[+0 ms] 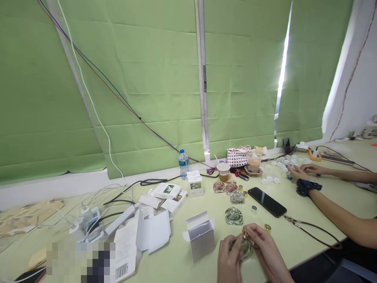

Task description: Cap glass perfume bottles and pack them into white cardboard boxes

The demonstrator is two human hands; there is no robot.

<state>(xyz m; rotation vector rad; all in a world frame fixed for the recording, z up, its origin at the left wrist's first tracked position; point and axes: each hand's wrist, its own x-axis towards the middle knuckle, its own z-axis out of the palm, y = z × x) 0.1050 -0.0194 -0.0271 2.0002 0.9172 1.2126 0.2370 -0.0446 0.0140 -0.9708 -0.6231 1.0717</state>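
At the lower right, my left hand (229, 257) is wrapped round the body of a clear glass perfume bottle (246, 251). My right hand (265, 245) pinches at the bottle's gold-coloured neck (244, 232) with thumb and forefinger. Both hands rest low over the table, and the fingers cover part of the glass. Just beyond them lies another clear perfume bottle (233, 215) without a tall cap, with a gold cap (268, 228) to the right of my right hand. An opened grey-white box (200, 237) stands upright left of my left hand.
Several bottles, including a pink one (219, 186), stand farther back by a drink cup (223, 172) and a water bottle (183, 165). A phone (267, 201) with a strap lies right. Cartons (154, 231) and cables spread left. A co-worker's hands (299, 173) handle small white discs.
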